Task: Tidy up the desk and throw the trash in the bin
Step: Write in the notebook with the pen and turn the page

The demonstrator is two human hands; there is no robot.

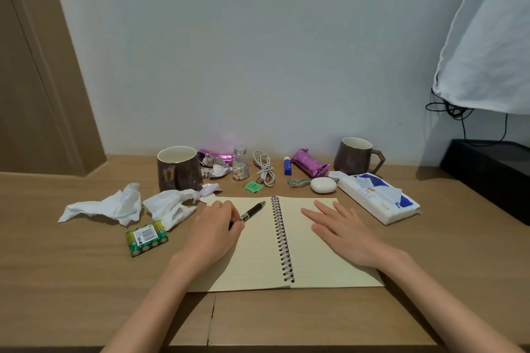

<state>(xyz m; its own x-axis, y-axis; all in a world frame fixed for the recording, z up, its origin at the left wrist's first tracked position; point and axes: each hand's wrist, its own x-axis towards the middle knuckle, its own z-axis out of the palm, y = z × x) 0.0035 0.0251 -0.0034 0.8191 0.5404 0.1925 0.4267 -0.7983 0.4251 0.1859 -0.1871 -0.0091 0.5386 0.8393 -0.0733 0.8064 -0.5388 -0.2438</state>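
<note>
On the desk (86, 266) an open notebook (286, 241) lies under both hands, the left hand (213, 231) curled around a pen (253, 210), the right hand (341, 228) flat with fingers spread, crumpled tissues (114, 206) lying left of them.

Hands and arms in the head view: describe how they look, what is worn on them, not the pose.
The left hand and the right hand are both bare, with no gloves. No ring, watch or bracelet shows on either. Both forearms are uncovered down to the bottom edge of the picture, so no sleeve is in view. Fingernails look short and unpainted, though the picture is too soft to be sure.
</note>
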